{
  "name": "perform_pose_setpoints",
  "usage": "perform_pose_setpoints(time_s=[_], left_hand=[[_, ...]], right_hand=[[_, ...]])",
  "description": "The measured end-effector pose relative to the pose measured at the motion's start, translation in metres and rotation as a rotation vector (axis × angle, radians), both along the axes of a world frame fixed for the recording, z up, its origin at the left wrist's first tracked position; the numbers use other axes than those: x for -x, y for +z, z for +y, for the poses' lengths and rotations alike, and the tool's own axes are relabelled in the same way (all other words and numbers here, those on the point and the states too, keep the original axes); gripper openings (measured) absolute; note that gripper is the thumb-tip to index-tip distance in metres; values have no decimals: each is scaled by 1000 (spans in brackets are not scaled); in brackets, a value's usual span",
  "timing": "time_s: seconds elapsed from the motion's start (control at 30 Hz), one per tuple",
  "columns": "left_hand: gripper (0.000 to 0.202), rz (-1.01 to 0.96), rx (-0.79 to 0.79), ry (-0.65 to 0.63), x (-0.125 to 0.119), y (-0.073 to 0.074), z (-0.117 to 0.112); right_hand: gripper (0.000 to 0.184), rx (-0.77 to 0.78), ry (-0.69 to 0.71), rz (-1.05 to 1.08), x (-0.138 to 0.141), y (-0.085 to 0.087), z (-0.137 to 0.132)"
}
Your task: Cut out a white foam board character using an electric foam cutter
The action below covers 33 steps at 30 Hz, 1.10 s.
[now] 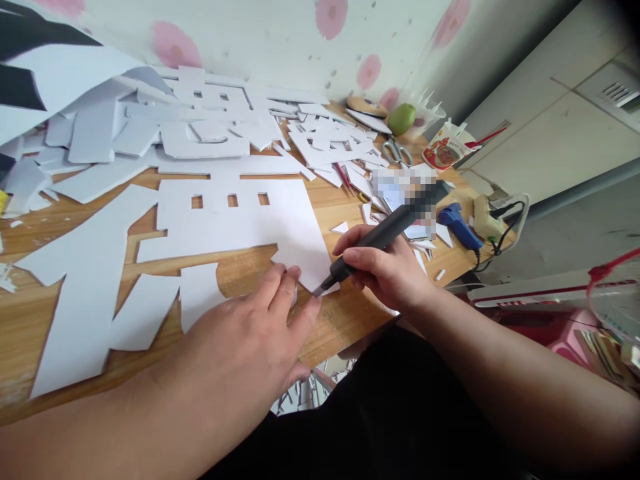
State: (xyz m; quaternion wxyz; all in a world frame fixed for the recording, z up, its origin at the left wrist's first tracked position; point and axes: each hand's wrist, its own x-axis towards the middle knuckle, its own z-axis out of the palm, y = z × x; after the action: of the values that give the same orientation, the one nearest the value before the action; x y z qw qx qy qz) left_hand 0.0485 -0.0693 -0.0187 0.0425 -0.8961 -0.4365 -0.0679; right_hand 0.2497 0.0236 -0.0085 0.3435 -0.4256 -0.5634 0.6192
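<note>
In the head view, a big white cut-out board (240, 223) lies flat mid-counter, its lower right corner reaching toward the near edge of the counter (345, 327). The right hand (387, 263) is closed around a dark pen-shaped cutter (377, 235), held slantwise, the blade tip at that corner. The left hand (250, 333) is spread, thumb well apart from the forefinger, bent fingertips at the board's near edge, with no grasped thing to be seen.

The forefinger's tip sits just beside the blade; moving it farther back, off the line of the stroke, would be safer while the other fingers press the board down. A light, steady pull with the blade kept upright across its thickness should leave a cleaner side than one hard push. The narrow bridges around the three small square holes look likely to bend, so pressure is best kept off them. The scissors (397, 152) toward the far edge and the blue glue gun (460, 225) at the right end are clear of the stroke.
</note>
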Motion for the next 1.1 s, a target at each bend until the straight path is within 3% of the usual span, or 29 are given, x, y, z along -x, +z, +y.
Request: perform_pose_setpoints(time_s=[0.77,1.1], left_hand=[[78,-26,-10,25,-3,-1,-4],[91,-92,-34,47,0,-16,-10]], right_hand=[[14,-121,23,-158,11,-2,4],[13,-22,60,-69,6,-8,11]])
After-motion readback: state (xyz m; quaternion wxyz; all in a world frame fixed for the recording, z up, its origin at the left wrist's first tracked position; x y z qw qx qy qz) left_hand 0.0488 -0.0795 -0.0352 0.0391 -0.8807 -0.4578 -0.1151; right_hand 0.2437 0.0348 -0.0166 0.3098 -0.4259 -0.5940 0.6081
